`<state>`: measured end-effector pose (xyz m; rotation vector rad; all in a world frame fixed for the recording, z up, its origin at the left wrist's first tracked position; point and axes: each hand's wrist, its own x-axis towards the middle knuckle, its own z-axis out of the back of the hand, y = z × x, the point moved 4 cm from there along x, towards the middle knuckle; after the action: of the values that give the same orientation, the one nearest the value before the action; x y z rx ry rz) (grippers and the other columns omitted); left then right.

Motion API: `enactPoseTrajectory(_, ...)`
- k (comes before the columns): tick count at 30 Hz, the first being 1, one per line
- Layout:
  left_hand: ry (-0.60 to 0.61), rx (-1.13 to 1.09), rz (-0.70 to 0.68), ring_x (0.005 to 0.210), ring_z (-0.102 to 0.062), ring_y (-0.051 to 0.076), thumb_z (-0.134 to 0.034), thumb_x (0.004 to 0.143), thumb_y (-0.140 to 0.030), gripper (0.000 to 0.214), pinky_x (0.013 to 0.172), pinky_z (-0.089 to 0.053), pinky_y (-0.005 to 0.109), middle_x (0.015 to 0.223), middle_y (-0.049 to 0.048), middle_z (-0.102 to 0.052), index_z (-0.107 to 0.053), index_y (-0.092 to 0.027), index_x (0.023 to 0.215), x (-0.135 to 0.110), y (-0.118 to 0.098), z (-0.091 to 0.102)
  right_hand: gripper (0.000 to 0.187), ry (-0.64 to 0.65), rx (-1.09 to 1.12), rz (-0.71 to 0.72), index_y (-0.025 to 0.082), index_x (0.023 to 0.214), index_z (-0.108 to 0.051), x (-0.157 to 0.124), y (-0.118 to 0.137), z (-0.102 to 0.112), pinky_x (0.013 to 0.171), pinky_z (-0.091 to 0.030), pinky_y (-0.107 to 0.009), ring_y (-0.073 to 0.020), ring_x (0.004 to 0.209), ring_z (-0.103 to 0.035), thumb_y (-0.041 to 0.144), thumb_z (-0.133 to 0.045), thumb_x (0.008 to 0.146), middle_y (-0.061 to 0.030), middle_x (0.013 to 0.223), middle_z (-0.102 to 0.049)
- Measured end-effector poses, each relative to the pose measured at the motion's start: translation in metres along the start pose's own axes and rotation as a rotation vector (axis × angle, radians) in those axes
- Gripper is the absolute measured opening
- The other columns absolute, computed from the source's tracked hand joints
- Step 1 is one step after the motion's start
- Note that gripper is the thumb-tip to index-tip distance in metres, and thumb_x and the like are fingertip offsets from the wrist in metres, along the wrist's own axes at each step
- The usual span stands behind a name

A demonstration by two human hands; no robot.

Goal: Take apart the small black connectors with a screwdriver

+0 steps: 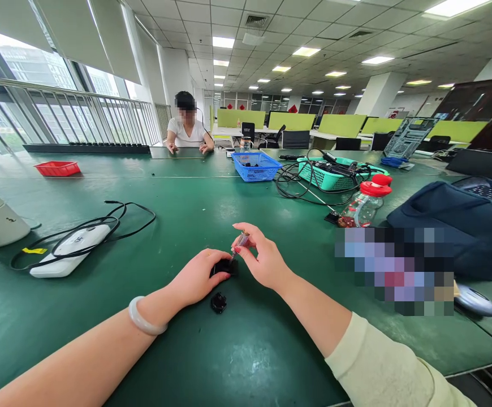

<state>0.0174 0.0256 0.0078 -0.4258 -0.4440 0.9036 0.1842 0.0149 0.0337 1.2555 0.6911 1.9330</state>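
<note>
On the green table my left hand (203, 272) is closed around a small black part (234, 268), its thumb along the near side and fingers over the top. Much of that part is hidden. My right hand (263, 261) pinches a small screwdriver (242, 239) by its translucent handle, index finger resting near the top end. The screwdriver tilts, and its tip points down at the black part; whether it sits in a screw is too small to tell. Just below my left hand, a second black piece (218, 303) with a rounded outline lies loose on the table.
To the left are a white device (74, 249) with a black cable and a red tray (57, 168). Ahead stand a blue basket (256, 169) and a green basket (328, 178) of cables. A red-lidded bottle (367, 203) and dark bag (458, 226) are right. A person (188, 133) sits opposite.
</note>
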Motion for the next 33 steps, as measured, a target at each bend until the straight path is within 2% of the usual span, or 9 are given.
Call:
enactPoseTrajectory(5, 0.003, -0.003, 0.017, 0.111, -0.060, 0.024, -0.057, 0.087, -0.036, 0.034, 0.103, -0.049, 0.043, 0.118, 0.0058, -0.068, -0.062, -0.024, 0.118, -0.001, -0.003, 0.002, 0.035, -0.043, -0.010, -0.050, 0.028, 0.121, -0.047, 0.001, -0.002, 0.002, 0.082, -0.052, -0.033, -0.0139, 0.077, -0.062, 0.024, -0.056, 0.088, 0.0009, 0.086, -0.061)
enactPoseTrajectory(13, 0.000, 0.006, -0.024, 0.112, -0.060, 0.022, -0.050, 0.091, -0.035, 0.033, 0.102, -0.050, 0.041, 0.121, 0.0062, -0.067, -0.061, -0.024, 0.120, -0.001, -0.006, 0.003, 0.036, -0.077, -0.050, -0.118, 0.027, 0.124, -0.043, 0.001, -0.007, 0.004, 0.079, -0.051, -0.033, -0.0153, 0.076, -0.063, 0.028, -0.053, 0.090, 0.0001, 0.085, -0.062)
enactPoseTrajectory(17, -0.006, 0.025, -0.053, 0.114, -0.060, 0.023, -0.049, 0.092, -0.037, 0.033, 0.103, -0.050, 0.041, 0.123, 0.0064, -0.066, -0.063, -0.024, 0.119, 0.000, -0.006, 0.002, 0.036, -0.111, -0.107, -0.046, 0.027, 0.124, -0.043, -0.001, -0.001, 0.006, 0.079, -0.051, -0.034, -0.0161, 0.076, -0.063, 0.027, -0.053, 0.090, -0.0010, 0.086, -0.063)
enactPoseTrajectory(21, -0.014, -0.001, -0.024, 0.108, -0.061, 0.023, -0.056, 0.088, -0.039, 0.038, 0.099, -0.052, 0.041, 0.117, 0.0059, -0.068, -0.059, -0.026, 0.124, -0.001, -0.005, 0.003, 0.037, -0.238, -0.137, 0.051, 0.027, 0.126, -0.039, -0.006, 0.011, 0.010, 0.078, -0.052, -0.035, -0.0172, 0.076, -0.063, 0.025, -0.051, 0.091, -0.0031, 0.089, -0.064)
enactPoseTrajectory(23, -0.018, -0.013, -0.010, 0.104, -0.062, 0.023, -0.060, 0.087, -0.038, 0.040, 0.096, -0.052, 0.040, 0.114, 0.0062, -0.068, -0.058, -0.026, 0.125, -0.002, -0.004, 0.003, 0.038, -0.261, -0.133, 0.082, 0.027, 0.127, -0.038, -0.008, 0.016, 0.009, 0.079, -0.053, -0.035, -0.0169, 0.077, -0.063, 0.024, -0.050, 0.092, -0.0034, 0.090, -0.064)
enactPoseTrajectory(29, 0.001, -0.033, -0.002, 0.104, -0.061, 0.022, -0.060, 0.086, -0.035, 0.038, 0.097, -0.051, 0.040, 0.115, 0.0047, -0.067, -0.058, -0.028, 0.124, -0.002, -0.005, 0.002, 0.039, -0.090, -0.163, 0.120, 0.028, 0.128, -0.041, -0.007, 0.014, -0.002, 0.082, -0.053, -0.036, -0.0170, 0.078, -0.062, 0.020, -0.049, 0.091, -0.0028, 0.089, -0.063)
enactPoseTrajectory(33, -0.003, -0.035, -0.006, 0.104, -0.061, 0.022, -0.057, 0.088, -0.036, 0.037, 0.096, -0.051, 0.039, 0.115, 0.0041, -0.067, -0.058, -0.028, 0.124, -0.002, -0.007, 0.004, 0.042, -0.055, -0.158, 0.079, 0.028, 0.131, -0.040, -0.005, 0.008, -0.003, 0.083, -0.053, -0.036, -0.0165, 0.079, -0.063, 0.018, -0.049, 0.091, -0.0026, 0.090, -0.064)
